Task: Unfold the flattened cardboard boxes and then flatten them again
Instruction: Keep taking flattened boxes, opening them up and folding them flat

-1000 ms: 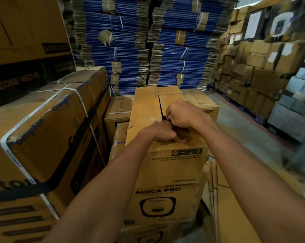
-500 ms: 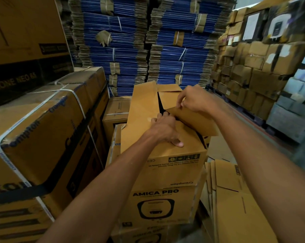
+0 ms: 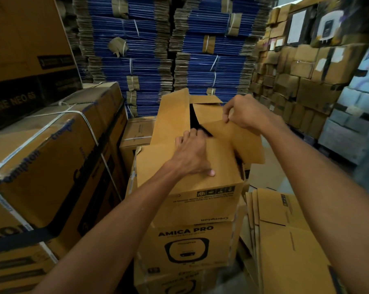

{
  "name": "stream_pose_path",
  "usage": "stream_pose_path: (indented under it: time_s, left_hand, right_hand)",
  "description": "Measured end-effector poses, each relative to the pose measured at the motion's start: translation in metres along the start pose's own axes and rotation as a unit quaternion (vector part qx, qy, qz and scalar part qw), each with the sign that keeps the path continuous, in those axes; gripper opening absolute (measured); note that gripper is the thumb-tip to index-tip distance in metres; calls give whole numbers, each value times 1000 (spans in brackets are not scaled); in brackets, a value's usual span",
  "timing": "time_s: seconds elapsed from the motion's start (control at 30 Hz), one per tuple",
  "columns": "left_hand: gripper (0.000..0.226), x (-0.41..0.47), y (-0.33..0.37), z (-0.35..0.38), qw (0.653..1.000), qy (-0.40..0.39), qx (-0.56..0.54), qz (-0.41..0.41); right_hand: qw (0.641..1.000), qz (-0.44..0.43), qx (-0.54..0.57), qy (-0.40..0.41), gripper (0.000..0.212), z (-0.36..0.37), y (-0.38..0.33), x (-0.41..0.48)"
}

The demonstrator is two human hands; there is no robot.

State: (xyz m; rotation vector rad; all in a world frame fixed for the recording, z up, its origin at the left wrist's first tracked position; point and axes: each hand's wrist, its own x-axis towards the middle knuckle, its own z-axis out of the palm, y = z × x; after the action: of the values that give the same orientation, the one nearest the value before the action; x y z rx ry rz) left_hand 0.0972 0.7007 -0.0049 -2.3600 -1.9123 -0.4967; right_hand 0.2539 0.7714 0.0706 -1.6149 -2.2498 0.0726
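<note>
Raised higher, the light, stiff flap (image 3: 246, 145) is pinched at its edge by the right hand (image 3: 243, 115); the cardboard box (image 3: 190, 200) is pressed by the seemingly flat left hand (image 3: 192, 154).

Strapped cartons (image 3: 52, 158) crowd left; floor (image 3: 270, 166) open right

Ahead of me rise stacks of blue bundled cardboard (image 3: 145, 49), tied with white straps. A wall of brown cartons (image 3: 302, 81) fills my right (some bear paper labels). Grey floor (image 3: 271, 168) shows beneath it; the light is dim.
</note>
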Motion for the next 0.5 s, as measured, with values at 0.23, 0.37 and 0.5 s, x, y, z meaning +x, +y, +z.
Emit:
stream_pose_path:
  time_s: [0.23,0.37,0.5]
  left_hand:
    - [70,-12,9,-44,974,118,177,81]
    - [54,-49,1,-47,967,145,167,129]
    - [27,-76,-5,-39,970,129,161,130]
  right_hand:
    - [993,-75,49,-79,20,1,-23,9]
    - [972,-64,116,-192,22,20,-44,1]
    - [961,-81,59,-259,30,39,-62,-18]
